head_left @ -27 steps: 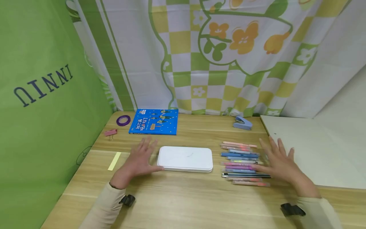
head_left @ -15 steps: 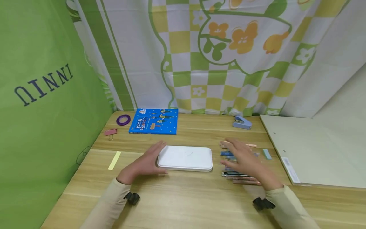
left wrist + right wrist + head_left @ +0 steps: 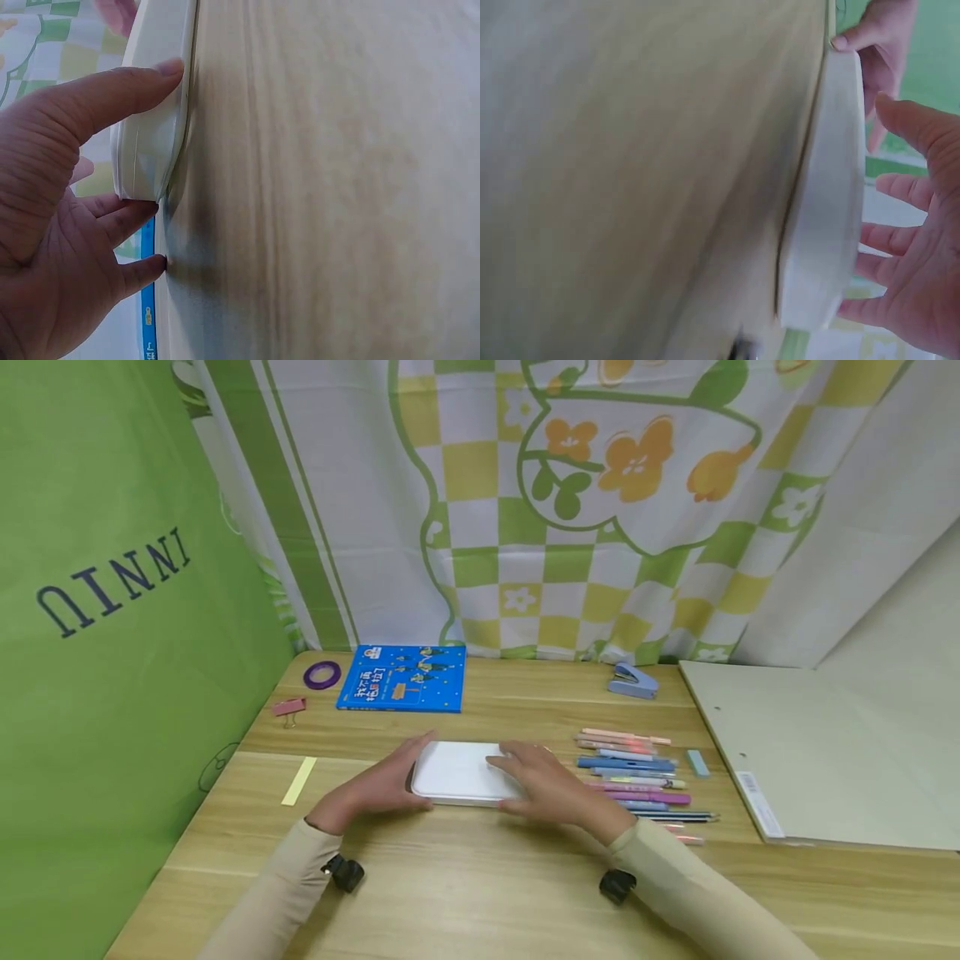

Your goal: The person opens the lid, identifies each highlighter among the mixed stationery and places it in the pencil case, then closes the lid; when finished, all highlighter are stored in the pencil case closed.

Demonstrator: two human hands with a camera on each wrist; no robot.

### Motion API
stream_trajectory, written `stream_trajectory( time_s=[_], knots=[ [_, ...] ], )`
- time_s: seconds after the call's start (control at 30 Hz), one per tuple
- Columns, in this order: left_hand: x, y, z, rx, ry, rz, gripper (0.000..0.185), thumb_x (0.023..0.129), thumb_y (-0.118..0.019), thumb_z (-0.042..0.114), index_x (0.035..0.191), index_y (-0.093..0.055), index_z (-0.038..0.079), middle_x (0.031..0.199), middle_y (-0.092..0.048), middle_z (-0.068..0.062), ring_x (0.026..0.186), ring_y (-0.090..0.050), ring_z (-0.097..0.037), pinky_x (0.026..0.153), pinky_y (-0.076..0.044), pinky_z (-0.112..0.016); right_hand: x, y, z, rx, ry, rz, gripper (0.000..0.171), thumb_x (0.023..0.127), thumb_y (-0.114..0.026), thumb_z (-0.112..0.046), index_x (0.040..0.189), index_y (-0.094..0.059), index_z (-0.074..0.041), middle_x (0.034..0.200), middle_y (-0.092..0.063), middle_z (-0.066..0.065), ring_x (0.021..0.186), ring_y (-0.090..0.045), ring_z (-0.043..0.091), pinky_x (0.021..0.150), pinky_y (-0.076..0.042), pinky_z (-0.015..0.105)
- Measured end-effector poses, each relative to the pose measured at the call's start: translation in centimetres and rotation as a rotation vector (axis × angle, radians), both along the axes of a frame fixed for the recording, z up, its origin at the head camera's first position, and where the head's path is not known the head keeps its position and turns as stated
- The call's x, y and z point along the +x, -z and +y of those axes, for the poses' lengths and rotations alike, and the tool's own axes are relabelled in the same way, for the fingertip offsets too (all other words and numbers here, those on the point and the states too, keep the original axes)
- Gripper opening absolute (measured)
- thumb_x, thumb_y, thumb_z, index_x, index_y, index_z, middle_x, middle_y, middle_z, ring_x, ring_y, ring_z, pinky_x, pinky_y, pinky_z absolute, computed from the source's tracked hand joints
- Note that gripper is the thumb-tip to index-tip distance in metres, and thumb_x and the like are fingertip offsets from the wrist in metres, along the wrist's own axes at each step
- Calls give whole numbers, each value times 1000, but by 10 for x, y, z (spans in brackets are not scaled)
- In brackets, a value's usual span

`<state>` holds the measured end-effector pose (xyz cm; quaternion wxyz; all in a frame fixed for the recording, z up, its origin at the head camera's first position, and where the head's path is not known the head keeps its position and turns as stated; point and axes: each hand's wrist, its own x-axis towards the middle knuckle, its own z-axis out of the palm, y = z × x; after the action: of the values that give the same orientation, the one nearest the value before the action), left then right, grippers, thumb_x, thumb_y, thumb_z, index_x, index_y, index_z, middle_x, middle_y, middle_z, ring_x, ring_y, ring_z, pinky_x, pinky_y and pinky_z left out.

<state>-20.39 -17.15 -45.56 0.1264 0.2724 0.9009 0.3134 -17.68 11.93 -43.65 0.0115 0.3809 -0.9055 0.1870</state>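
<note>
A flat white case point(image 3: 457, 770) lies shut on the wooden table point(image 3: 480, 893). My left hand point(image 3: 408, 768) is against its left end, thumb along the near edge and fingers reaching the far corner. In the left wrist view the thumb of the left hand point(image 3: 150, 165) presses the case point(image 3: 154, 142) wall, and the other fingers sit by its end on the table. My right hand point(image 3: 517, 772) lies over the right half of the lid with fingers spread. The right wrist view shows the right hand point(image 3: 900, 225) spread beside the case point(image 3: 829, 187).
A row of several pens point(image 3: 637, 772) lies just right of the case, with a small blue eraser point(image 3: 698, 763) and a grey board point(image 3: 810, 752) beyond. Along the back are a stapler point(image 3: 633, 681), blue book point(image 3: 402, 678), purple tape ring point(image 3: 322, 674) and pink clip point(image 3: 289, 707). A yellow strip point(image 3: 299, 781) lies left.
My right hand has swept left from beside the pens onto the case lid. My left hand has closed in against the case's left end.
</note>
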Motion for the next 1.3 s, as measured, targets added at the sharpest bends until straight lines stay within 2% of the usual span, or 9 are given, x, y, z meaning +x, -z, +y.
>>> stream_trajectory(
  time_s=[0.17, 0.3, 0.47, 0.7, 1.0, 1.3],
  knots=[
    [0, 1, -1, -5, -5, -6, 108, 72, -83, 24, 152, -13, 7, 148, -26, -20, 131, -34, -33, 109, -30, -48, 0, 4, -16, 9, 16, -25, 65, 79, -74, -37, 134, -52, -9, 140, -41, 21, 131, -34, 38, 103, -25, 64],
    [0, 2, -2, -5, -4, -4, 107, 72, -83, 24, 152, -13, 8, 148, -26, -20, 129, -35, -33, 108, -31, -48, 2, 8, -25, 48, 44, 33, 65, 76, -76, -36, 132, -54, -11, 138, -42, 21, 128, -36, 39, 101, -26, 66],
    [-1, 3, -2, -3, -1, 3, 107, 72, -83, 25, 151, -14, 5, 147, -27, -20, 127, -37, -33, 106, -33, -49, 3, 9, -32, 63, 69, 136, 59, 75, -77, -35, 128, -59, -14, 131, -48, 20, 119, -44, 38, 97, -35, 61],
    [-2, 5, -2, -14, -1, 4, 106, 72, -82, 26, 151, -15, 7, 147, -29, -16, 127, -37, -30, 108, -31, -46, 1, 5, -31, 102, 71, 188, 57, 73, -77, -36, 125, -64, -17, 126, -53, 21, 115, -50, 38, 98, -39, 51],
    [-3, 6, -1, -6, 8, 26, 105, 72, -82, 30, 151, -16, 7, 147, -30, -16, 128, -38, -30, 108, -31, -47, -3, 4, -28, 110, 63, 202, 58, 72, -77, -38, 125, -65, -18, 125, -56, 19, 113, -53, 38, 98, -41, 49],
    [-4, 5, -2, -16, -8, -1, 109, 71, -83, 32, 152, -13, 11, 150, -26, -17, 134, -32, -32, 110, -27, -47, -6, 3, -26, 94, 47, 170, 58, 72, -77, -36, 125, -64, -16, 126, -56, 20, 113, -52, 37, 99, -41, 49]
  ],
)
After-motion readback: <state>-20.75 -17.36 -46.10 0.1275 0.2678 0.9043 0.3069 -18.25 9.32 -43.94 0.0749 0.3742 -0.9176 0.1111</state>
